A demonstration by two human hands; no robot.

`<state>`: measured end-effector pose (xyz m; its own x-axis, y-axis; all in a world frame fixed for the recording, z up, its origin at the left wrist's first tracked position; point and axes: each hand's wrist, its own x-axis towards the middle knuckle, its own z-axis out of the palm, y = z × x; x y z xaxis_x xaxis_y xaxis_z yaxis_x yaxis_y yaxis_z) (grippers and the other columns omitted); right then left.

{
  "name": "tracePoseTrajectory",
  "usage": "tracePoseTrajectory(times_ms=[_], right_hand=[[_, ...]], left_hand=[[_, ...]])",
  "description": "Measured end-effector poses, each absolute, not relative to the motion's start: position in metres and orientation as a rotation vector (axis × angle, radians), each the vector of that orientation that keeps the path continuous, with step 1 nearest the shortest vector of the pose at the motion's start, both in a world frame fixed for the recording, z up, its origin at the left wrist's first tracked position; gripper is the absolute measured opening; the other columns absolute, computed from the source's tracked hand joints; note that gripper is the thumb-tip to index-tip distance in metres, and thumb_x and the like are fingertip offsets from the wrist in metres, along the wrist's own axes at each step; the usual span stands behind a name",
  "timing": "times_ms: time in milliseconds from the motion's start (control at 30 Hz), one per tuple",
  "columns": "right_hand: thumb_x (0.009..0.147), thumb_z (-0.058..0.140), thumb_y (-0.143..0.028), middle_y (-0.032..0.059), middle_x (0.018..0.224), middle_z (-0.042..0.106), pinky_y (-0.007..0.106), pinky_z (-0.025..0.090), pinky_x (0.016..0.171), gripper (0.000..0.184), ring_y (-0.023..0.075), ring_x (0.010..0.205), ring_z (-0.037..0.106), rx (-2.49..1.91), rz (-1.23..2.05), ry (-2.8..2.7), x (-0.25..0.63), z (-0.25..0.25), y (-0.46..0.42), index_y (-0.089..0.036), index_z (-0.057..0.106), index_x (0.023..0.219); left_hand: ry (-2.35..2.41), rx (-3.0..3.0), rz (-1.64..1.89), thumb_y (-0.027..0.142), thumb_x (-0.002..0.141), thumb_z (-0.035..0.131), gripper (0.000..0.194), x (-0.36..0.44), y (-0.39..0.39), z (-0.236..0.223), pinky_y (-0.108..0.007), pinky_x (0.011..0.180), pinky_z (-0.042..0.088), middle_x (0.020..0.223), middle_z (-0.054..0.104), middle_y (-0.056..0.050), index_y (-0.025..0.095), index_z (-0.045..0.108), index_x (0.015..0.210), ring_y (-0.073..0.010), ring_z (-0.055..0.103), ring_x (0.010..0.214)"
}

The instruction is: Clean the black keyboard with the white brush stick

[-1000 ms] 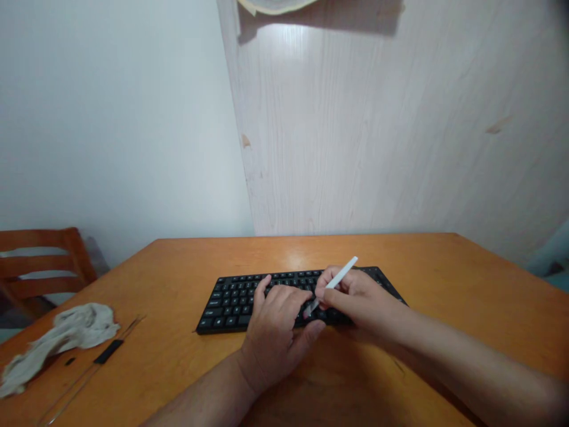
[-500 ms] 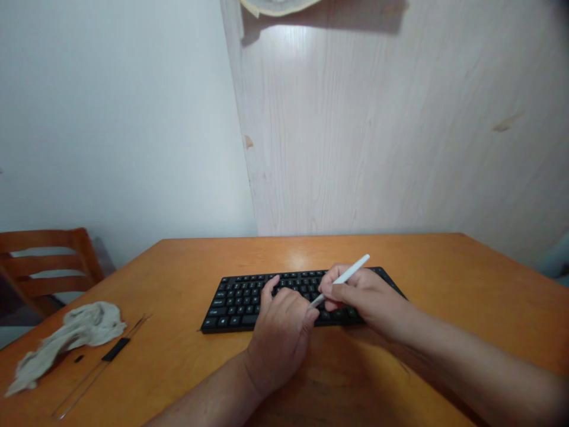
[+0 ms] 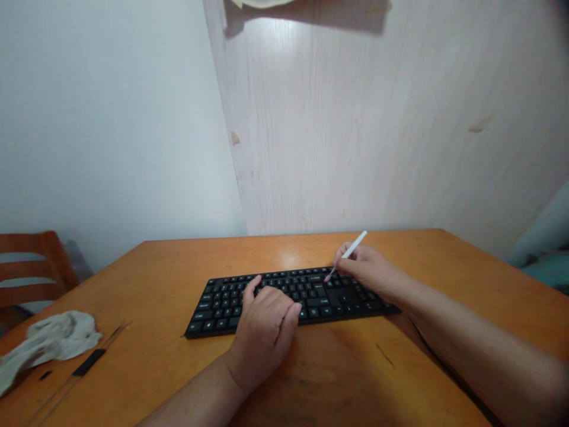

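A black keyboard (image 3: pixel 284 302) lies across the middle of the wooden table. My left hand (image 3: pixel 264 320) rests palm down over its left half, with nothing in it; one finger sticks out to the left and the thumb lies at the near edge. Above the right part of the keys, my right hand (image 3: pixel 364 264) pinches a slim white pen-like tool (image 3: pixel 354 245), tilted with its thin tip down. That tip is at the keys near the navigation block; its exact kind is too small to make out.
At the left of the table (image 3: pixel 191 391) lie a crumpled pale cloth (image 3: pixel 62 335), thin metal wires with a black sleeve (image 3: pixel 90 362) and a small black piece (image 3: pixel 45 375). A dark cable (image 3: pixel 448 367) runs under my right forearm. A wooden chair (image 3: pixel 31 267) stands at the left.
My right hand has moved the white tool away from beside my left thumb, right and farther back over the keys. My left hand stays on the keyboard. The whole view has shifted slightly.
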<state>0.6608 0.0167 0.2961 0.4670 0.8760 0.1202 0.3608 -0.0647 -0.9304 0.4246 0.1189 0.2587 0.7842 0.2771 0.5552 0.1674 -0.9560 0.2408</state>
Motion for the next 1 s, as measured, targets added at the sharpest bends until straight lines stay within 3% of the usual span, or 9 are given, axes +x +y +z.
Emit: tracePoseTrajectory(times_ms=[167, 333, 533, 767, 1000], right_hand=[[0.083, 0.056, -0.028, 0.0013, 0.068, 0.069, 0.028, 0.042, 0.061, 0.008, 0.0189, 0.067, 0.064, -1.835, 0.316, -1.282, 0.665, 0.287, 0.017, -0.022, 0.057, 0.079], [0.085, 0.056, -0.031, 0.0005, 0.067, 0.065, 0.027, 0.036, 0.056, 0.012, 0.0163, 0.061, 0.057, -2.015, 0.061, -1.449, 0.654, 0.292, 0.011, -0.022, 0.060, 0.078], [0.087, 0.054, -0.029, -0.0005, 0.067, 0.066, 0.025, 0.034, 0.054, 0.010, 0.0152, 0.061, 0.058, -1.989, 0.210, -1.511, 0.654, 0.292, 0.008, -0.022, 0.059, 0.080], [0.086, 0.054, -0.030, -0.0002, 0.066, 0.064, 0.026, 0.035, 0.056, 0.012, 0.0157, 0.061, 0.057, -2.027, 0.060, -1.453, 0.655, 0.290, 0.011, -0.022, 0.058, 0.078], [0.087, 0.052, -0.027, -0.0001, 0.067, 0.066, 0.026, 0.036, 0.057, 0.013, 0.0157, 0.063, 0.059, -1.976, 0.137, -1.455, 0.657, 0.290, 0.010, -0.022, 0.058, 0.077]], left_hand=[[0.355, 2.788, 0.900, 0.025, 0.098, 0.045, 0.026, 0.424, 0.118, 0.260, -0.051, 0.115, 0.018, 0.073, 0.060, 0.003, 0.021, 0.056, 0.075, -0.0148, 0.056, 0.080], [0.346, 2.780, 0.908, 0.025, 0.097, 0.045, 0.027, 0.425, 0.118, 0.262, -0.051, 0.115, 0.018, 0.073, 0.061, 0.002, 0.021, 0.057, 0.074, -0.0153, 0.056, 0.080], [0.350, 2.785, 0.896, 0.025, 0.097, 0.044, 0.027, 0.425, 0.118, 0.262, -0.051, 0.114, 0.019, 0.073, 0.061, 0.002, 0.021, 0.057, 0.074, -0.0157, 0.057, 0.081], [0.347, 2.788, 0.908, 0.025, 0.097, 0.045, 0.027, 0.424, 0.118, 0.261, -0.051, 0.114, 0.019, 0.072, 0.061, 0.002, 0.021, 0.057, 0.073, -0.0156, 0.057, 0.080], [0.348, 2.785, 0.918, 0.025, 0.096, 0.045, 0.027, 0.424, 0.117, 0.261, -0.052, 0.114, 0.020, 0.072, 0.061, 0.001, 0.021, 0.057, 0.073, -0.0159, 0.057, 0.080]])
